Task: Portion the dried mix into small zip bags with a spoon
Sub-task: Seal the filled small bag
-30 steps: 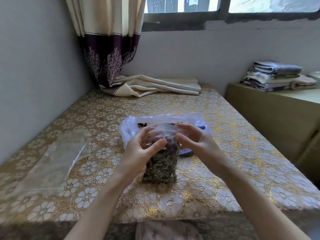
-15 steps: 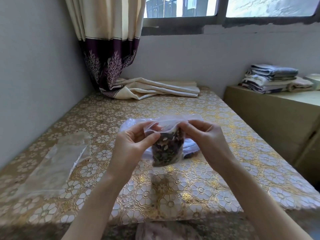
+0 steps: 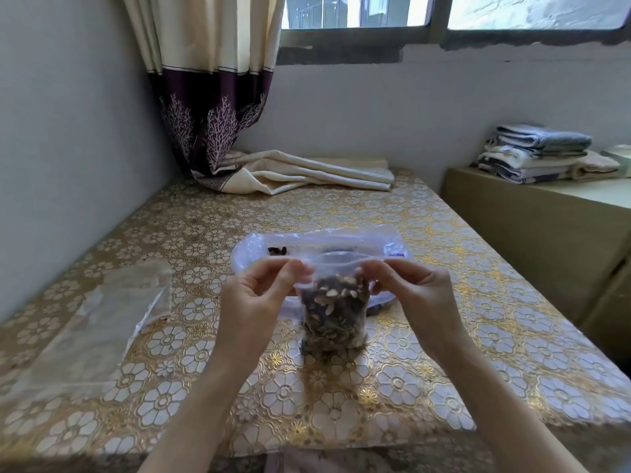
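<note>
— Hands first: what are they doing?
— Both are pinching the top edge of a small zip bag (image 3: 333,314). The left hand (image 3: 256,298) is gripping the left end of the strip between thumb and fingers, and the right hand (image 3: 415,297) is gripping the right end the same way.
— Where is the bag sitting?
— It is hanging upright between the hands at the middle of the table (image 3: 461,336), its bottom close to the flowered gold cloth; whether it is touching I cannot tell. Dried mix (image 3: 336,302) is filling most of it.
— And the supply?
— A larger plastic bag (image 3: 324,238) is lying just beyond the hands, with a few dark pieces showing inside.
— Anything else lying around?
— Empty clear bags (image 3: 102,319) are lying flat at the near left. A curtain (image 3: 211,97) is hanging in the far left corner, its end spreading over the table's far edge, and folded towels (image 3: 539,153) are stacked on a cabinet at the far right.
</note>
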A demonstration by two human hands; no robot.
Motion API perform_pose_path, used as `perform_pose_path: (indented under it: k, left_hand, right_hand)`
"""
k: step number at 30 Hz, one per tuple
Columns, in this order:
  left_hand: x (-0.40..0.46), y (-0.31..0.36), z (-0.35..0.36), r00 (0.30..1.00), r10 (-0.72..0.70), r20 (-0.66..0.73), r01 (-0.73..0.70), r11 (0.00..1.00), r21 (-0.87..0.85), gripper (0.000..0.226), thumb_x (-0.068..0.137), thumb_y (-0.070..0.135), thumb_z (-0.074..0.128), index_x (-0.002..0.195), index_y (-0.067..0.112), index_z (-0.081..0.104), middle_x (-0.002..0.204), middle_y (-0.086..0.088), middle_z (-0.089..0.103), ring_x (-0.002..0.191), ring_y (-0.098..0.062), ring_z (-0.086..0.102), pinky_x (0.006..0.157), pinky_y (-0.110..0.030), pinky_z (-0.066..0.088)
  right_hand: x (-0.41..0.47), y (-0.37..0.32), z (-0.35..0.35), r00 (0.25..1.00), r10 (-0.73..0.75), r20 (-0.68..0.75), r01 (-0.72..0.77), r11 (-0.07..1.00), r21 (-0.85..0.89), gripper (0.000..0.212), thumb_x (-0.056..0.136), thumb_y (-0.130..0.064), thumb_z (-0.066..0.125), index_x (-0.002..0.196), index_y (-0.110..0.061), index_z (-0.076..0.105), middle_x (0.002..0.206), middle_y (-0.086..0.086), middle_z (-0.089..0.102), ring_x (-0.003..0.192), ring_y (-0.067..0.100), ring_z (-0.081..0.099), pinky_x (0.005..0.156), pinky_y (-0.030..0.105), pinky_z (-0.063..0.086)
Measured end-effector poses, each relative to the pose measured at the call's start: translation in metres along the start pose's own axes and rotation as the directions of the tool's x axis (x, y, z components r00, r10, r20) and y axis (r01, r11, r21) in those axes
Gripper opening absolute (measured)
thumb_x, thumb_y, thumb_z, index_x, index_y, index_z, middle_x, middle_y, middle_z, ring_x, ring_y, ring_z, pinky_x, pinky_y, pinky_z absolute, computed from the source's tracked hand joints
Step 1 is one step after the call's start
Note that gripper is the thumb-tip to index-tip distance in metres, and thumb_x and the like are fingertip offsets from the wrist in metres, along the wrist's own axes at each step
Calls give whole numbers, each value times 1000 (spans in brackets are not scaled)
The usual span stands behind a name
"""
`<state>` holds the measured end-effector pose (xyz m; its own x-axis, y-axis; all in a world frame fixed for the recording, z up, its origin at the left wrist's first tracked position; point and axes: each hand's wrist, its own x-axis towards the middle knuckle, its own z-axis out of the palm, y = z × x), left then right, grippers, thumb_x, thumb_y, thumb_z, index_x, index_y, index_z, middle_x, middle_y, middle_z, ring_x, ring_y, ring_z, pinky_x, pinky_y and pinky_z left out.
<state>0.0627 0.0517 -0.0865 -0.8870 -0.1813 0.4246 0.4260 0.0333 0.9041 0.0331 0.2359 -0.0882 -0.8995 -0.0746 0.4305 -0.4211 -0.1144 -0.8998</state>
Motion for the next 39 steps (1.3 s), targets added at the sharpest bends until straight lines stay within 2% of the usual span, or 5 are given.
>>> perform_pose_path:
  k: [4, 8, 23, 28, 39]
  left_hand:
    - [6, 3, -4, 1000, 17, -23, -18, 999, -46, 19, 79, 38, 63, 77, 20, 69, 81, -3, 71, 70, -18, 68, 62, -24, 55]
    - [-2, -18, -5, 993, -97, -72, 97, 995, 3, 21, 78, 34, 58, 78, 15, 67, 79, -4, 70, 73, -23, 66, 68, -28, 55]
    - [6, -16, -8, 991, -117, -68, 107, 986, -131, 18, 69, 35, 67, 79, 20, 71, 75, -5, 70, 68, -16, 63, 67, -21, 53]
    - [7, -13, -10, 988, -144, -62, 138, 987, -84, 19, 64, 42, 69, 76, 28, 74, 78, 0, 71, 70, -10, 62, 70, -23, 52]
    - [6, -8, -8, 997, -70, -33, 72, 993, 95, 25, 76, 37, 58, 87, 16, 65, 73, 3, 69, 71, -10, 65, 68, -18, 53]
  right_hand:
    - [6, -4, 3, 998, -54, 32, 54, 999, 2, 12, 74, -26, 67, 73, -18, 77, 69, 0, 73, 62, 10, 64, 58, 19, 50]
    - [-1, 11, 7, 998, 65, 11, -65, 997, -31, 13, 79, -10, 65, 71, -15, 74, 62, -3, 70, 56, 6, 61, 55, 16, 48]
    - [2, 17, 6, 987, 153, -46, -145, 978, 148, 12, 69, -24, 70, 74, -16, 77, 65, 2, 68, 63, 14, 60, 62, 21, 51]
    - [1, 14, 4, 988, 148, -51, -139, 979, 151, 9, 67, -24, 70, 72, -19, 76, 66, 1, 68, 64, 13, 60, 63, 20, 50]
    - [-2, 9, 4, 985, 162, -58, -152, 978, 144, 8, 66, -23, 69, 67, -19, 75, 65, -2, 68, 65, 8, 60, 66, 21, 47]
